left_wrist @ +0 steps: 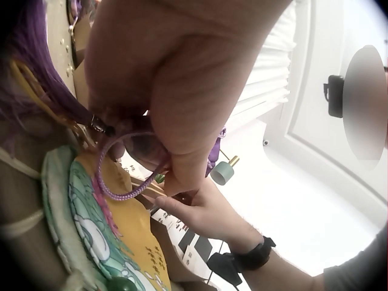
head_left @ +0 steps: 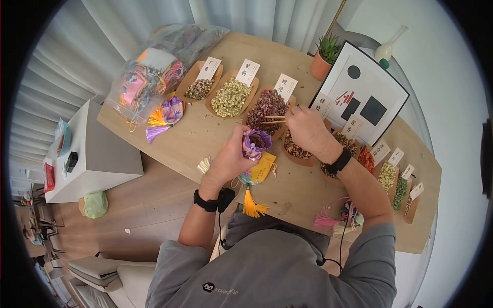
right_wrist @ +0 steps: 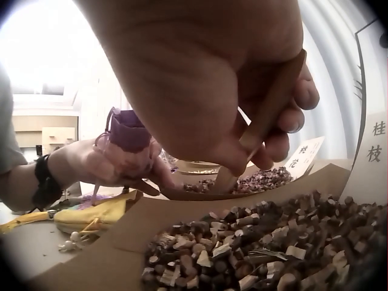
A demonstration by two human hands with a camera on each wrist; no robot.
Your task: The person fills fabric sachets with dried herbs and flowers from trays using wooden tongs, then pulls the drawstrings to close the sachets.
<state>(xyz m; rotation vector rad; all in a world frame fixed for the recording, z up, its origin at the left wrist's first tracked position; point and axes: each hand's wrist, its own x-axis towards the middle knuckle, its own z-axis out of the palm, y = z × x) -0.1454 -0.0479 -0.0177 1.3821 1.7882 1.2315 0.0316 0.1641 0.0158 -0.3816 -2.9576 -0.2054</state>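
My left hand [head_left: 226, 158] holds a purple patterned pouch [head_left: 257, 141] upright with its mouth spread, at the near edge of a tray of dark pink dried buds [head_left: 266, 109]. The right hand [head_left: 309, 132] pinches light wooden tweezers [head_left: 275, 120], whose tips reach over those buds. In the right wrist view the tweezers [right_wrist: 273, 106] slant down from the fingers, and the pouch [right_wrist: 127, 132] stands in the left hand [right_wrist: 90, 162]. A yellow pouch [head_left: 263, 167] with an orange tassel lies below the left hand. The tweezer tips are hidden in the left wrist view.
Labelled trays of dried plants, such as green-yellow buds [head_left: 231, 97] and brown twig pieces [right_wrist: 267, 248], line the table [head_left: 190, 149]. A plastic bag [head_left: 190, 46] of pouches lies at the back left. At the right stand a framed picture [head_left: 359, 92] and a potted plant [head_left: 321, 66].
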